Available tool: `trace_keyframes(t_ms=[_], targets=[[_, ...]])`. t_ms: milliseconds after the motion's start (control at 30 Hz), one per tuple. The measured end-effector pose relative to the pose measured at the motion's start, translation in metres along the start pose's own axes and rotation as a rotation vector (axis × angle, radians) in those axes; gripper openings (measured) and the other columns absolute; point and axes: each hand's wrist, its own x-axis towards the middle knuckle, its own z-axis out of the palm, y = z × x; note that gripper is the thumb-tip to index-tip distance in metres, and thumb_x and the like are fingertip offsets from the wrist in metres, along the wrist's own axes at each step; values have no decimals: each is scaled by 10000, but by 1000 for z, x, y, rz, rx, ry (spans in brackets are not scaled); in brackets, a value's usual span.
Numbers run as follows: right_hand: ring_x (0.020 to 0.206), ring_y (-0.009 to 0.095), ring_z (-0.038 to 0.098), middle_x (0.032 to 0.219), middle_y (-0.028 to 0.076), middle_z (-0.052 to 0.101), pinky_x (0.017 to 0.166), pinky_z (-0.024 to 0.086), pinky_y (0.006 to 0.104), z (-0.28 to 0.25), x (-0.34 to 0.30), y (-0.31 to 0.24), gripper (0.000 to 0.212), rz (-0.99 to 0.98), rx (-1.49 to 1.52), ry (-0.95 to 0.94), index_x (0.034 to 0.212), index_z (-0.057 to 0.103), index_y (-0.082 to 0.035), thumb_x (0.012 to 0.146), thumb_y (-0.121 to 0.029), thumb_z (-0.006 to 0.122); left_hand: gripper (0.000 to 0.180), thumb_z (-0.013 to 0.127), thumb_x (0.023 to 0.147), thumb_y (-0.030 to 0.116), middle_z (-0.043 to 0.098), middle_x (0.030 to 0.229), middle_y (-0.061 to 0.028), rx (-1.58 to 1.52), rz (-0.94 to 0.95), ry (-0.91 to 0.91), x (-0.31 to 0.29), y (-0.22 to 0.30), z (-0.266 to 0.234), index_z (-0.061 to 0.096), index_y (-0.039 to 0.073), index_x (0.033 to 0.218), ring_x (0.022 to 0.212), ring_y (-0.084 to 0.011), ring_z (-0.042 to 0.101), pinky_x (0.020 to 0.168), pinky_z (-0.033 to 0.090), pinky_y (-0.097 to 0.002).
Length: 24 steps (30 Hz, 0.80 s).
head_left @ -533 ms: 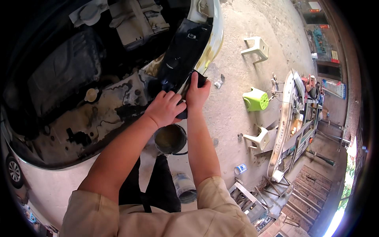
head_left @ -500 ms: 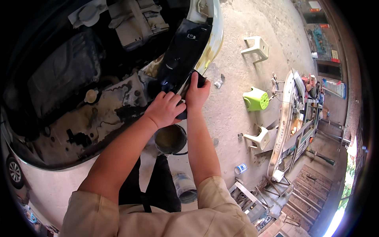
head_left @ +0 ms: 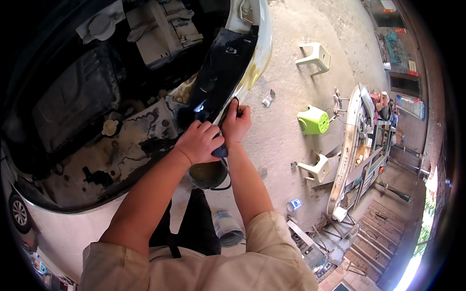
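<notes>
At the front corner of a car, both my hands work close together beside a glossy black panel (head_left: 221, 60). My left hand (head_left: 200, 141) is closed with its fingers bent over the lower end of that corner, on a dark, soft-looking piece (head_left: 220, 151). My right hand (head_left: 236, 124) is closed with the thumb up, gripping a thin black piece at the panel's outer edge. Whether both hands hold the same black piece is hidden by the fingers. The car's outer body edge (head_left: 259, 63) is white with yellowish-brown patches.
Below my hands stands a dark bucket (head_left: 208, 175) with murky liquid, and nearer my legs a second bucket (head_left: 228, 230). The engine bay (head_left: 77, 92) lies open at left. To the right are a green stool (head_left: 313, 120), two cream stools (head_left: 318, 57) and a long bumper (head_left: 347, 150).
My right hand has come slightly down and left, and its black piece now shows less. My left hand has shifted slightly down and left. The view has shifted a little.
</notes>
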Motion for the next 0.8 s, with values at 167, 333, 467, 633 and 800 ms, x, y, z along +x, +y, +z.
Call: trace_keyframes(t_ms=[167, 333, 467, 633, 800], targets=[[575, 241, 477, 638, 139, 565, 577, 439, 400, 0, 36, -34, 399, -25, 40, 85, 766, 540, -19, 982, -306, 714, 507, 885, 558, 455, 605, 1047, -24, -10, 7, 52, 5, 2, -2, 679, 178, 929, 997, -243, 571, 836, 436, -398], [539, 274, 475, 595, 161, 535, 547, 435, 405, -4, 0, -7, 386, -112, 4, -30, 757, 553, -35, 971, -303, 731, 514, 889, 538, 422, 602, 1038, -26, -57, -13, 82, 0, -1, -2, 673, 167, 927, 983, -246, 575, 820, 442, -402], [549, 282, 494, 623, 167, 570, 550, 442, 413, 1, 7, -4, 381, -159, 107, -24, 760, 560, -38, 958, -304, 746, 515, 868, 571, 466, 604, 1034, -27, -51, 9, 74, -1, 1, -4, 666, 168, 939, 983, -250, 576, 812, 444, -422], [598, 276, 588, 689, 149, 619, 586, 473, 389, -1, 10, -6, 249, -108, 25, -31, 855, 665, -49, 960, -264, 732, 503, 825, 620, 545, 618, 1013, -35, 44, 43, 64, 3, 2, -5, 652, 182, 923, 953, -267, 581, 823, 455, -443], [628, 396, 614, 660, 186, 605, 599, 485, 468, -1, 16, -12, 346, -142, -9, 31, 791, 613, -46, 948, -331, 732, 497, 864, 603, 472, 617, 987, -37, 68, 68, 111, 11, 7, -5, 683, 181, 963, 946, -274, 601, 792, 470, -430]])
